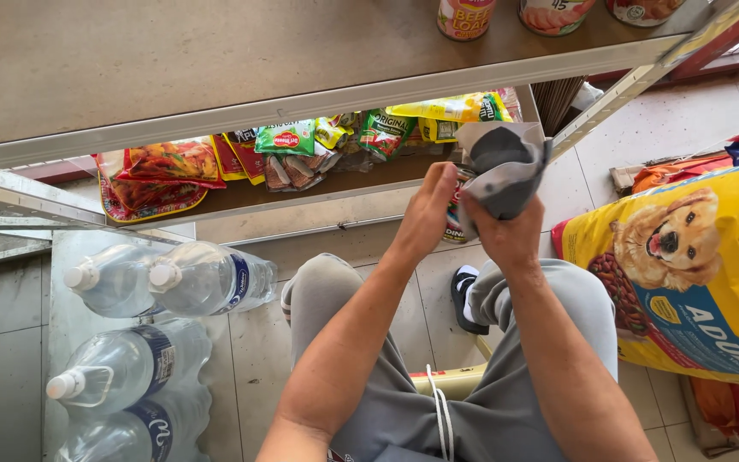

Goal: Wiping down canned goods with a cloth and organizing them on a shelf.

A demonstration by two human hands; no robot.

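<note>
The left hand (428,214) grips a can (455,214) steady in front of the lower shelf (301,195) while the right hand (506,231) presses a grey cloth (504,171) over its top; water bottles (207,278) lie at the left.

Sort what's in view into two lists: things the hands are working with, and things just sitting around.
In hand:
left hand
right hand
grey cloth
can, wiped with the cloth

Lying about:
water bottles on the floor
snack packets on the lower shelf
yellow pet food bag
cans on the top shelf
</note>
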